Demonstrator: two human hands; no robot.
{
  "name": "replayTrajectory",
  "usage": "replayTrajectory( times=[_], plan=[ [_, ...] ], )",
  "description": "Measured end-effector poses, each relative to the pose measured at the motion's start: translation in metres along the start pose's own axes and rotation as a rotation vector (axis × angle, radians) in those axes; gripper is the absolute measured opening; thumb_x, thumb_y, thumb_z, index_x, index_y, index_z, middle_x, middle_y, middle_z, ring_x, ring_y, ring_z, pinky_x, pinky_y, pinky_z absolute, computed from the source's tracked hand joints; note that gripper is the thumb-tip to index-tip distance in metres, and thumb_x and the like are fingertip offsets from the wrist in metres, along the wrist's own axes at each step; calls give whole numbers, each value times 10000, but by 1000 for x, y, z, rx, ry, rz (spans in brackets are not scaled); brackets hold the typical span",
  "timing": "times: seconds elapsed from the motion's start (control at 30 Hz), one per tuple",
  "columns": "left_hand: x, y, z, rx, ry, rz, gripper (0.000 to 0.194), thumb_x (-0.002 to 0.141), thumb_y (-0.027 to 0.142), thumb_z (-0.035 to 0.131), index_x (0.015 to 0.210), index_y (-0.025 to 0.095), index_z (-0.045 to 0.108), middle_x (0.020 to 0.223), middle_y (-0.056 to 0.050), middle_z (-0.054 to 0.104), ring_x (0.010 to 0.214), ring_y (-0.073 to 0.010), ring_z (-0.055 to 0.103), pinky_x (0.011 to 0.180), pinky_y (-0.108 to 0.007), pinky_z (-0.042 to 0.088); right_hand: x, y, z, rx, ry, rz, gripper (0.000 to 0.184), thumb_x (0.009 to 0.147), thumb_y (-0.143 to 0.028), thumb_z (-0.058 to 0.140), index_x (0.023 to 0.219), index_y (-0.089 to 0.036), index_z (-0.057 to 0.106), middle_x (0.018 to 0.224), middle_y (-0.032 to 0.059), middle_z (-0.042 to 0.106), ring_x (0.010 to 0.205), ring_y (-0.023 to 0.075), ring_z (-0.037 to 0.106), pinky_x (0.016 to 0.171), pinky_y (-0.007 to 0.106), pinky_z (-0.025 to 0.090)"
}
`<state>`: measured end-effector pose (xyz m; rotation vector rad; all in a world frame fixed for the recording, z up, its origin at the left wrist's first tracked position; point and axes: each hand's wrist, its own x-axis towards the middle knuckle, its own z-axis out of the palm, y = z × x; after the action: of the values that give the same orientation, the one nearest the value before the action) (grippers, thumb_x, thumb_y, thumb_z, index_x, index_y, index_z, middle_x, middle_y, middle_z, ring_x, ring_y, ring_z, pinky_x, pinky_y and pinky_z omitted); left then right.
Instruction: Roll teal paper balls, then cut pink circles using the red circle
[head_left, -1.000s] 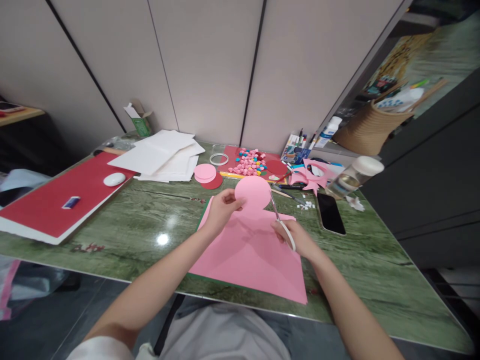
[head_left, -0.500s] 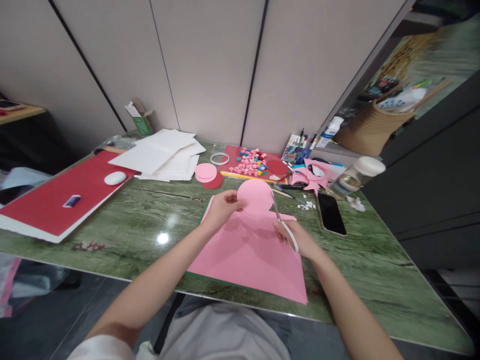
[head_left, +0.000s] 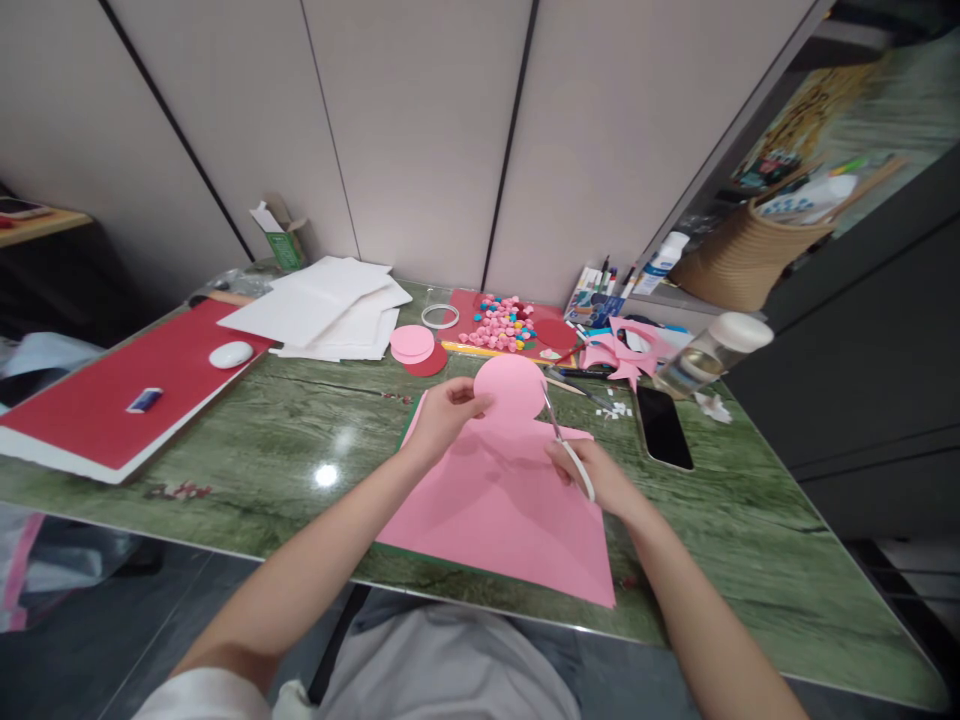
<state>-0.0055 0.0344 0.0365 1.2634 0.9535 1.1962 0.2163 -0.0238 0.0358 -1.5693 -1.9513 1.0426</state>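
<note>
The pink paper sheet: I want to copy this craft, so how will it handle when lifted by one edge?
The pink paper sheet looks thin and probably floppy: its upper part lifts off the table where the left hand pinches it. It seems light, since a few fingers hold it up. The scissors in the right hand suggest it cuts, and likely tears, easily.

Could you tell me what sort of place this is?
Probably a home or office craft desk: a green marble-look table strewn with cut pink paper, a heap of coloured beads and pens.
</note>
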Motion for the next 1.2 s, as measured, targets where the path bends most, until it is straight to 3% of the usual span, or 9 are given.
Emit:
replayTrajectory(
  times=[0.2,0.43,0.7,1.2],
  plan=[
    [-2,5,3,-40,18,-8,250,652,336,633,779,123,600,741,-22,594,656,-94,527,605,-219,464,0,2,1,-23,-5,14,491,829,-513,365,500,-154,431,464,-22,421,467,91,395,493,226,291],
    [-8,9,9,-33,-99,-46,416,618,255,669,985,128,519,884,-58,610,727,-132,567,604,-242,484,1,2,2,-9,-1,2,495,837,-509,355,496,-157,422,464,-19,441,462,91,405,498,227,301],
    [-9,6,9,-31,-190,-35,318,686,261,606,952,120,503,849,-43,566,683,-108,550,604,-249,496,1,2,3,-46,-4,-17,502,853,-500,325,514,-153,452,487,-11,460,474,94,416,502,229,303],
    [-8,5,7,-3,-176,-5,320,697,248,592,981,128,509,868,-45,563,716,-115,556,618,-244,495,1,-1,3,-42,11,3,483,837,-499,359,504,-156,425,467,-19,433,465,91,399,488,223,291]
  ],
)
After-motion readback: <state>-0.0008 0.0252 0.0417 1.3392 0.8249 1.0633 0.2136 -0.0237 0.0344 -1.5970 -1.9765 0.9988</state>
